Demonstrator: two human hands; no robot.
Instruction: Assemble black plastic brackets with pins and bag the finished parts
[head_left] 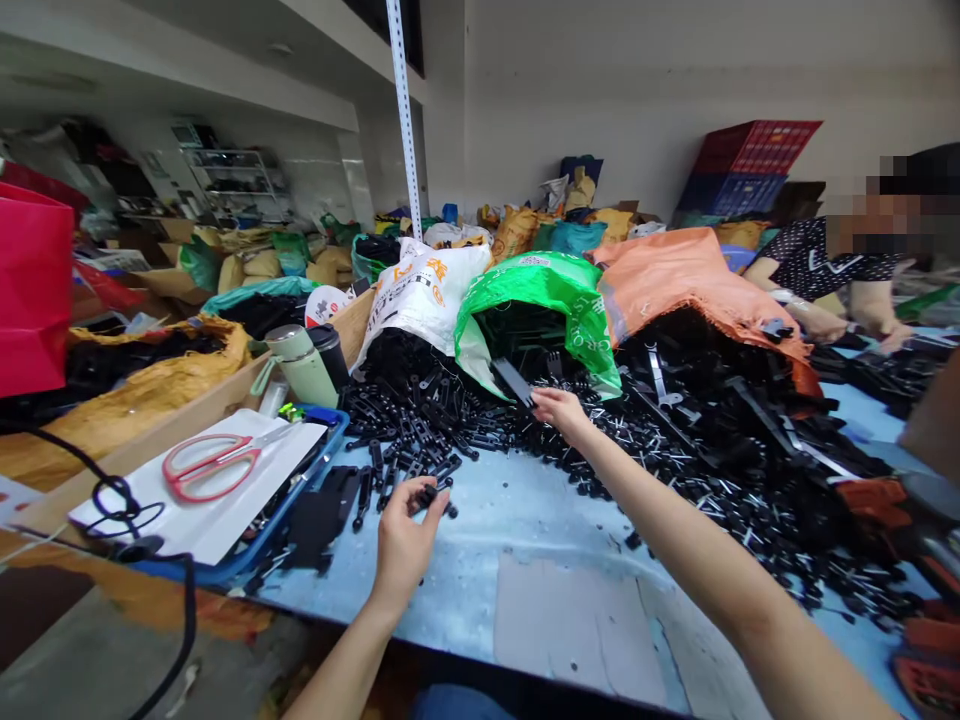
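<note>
My left hand (405,540) is low over the blue tabletop (480,510), its fingers curled round a small black plastic part (427,494). Farther forward, my right hand (559,412) pinches one end of a flat dark strip (514,382), its exact kind unclear. That strip is in front of the open mouth of a green sack (536,275), where more dark flat pieces lie. Beside my left hand, black bar-shaped parts (420,405) spill in a heap from a white sack (427,290). Short silvery pins and black pieces (675,480) are heaped right of my right hand.
A blue tray (334,440) at left carries white paper and red-handled scissors (210,468). Behind it stand a pale green flask (300,365) and a dark cup (330,352). An orange sack (675,275) lies right of centre. Another person (825,260) works at far right.
</note>
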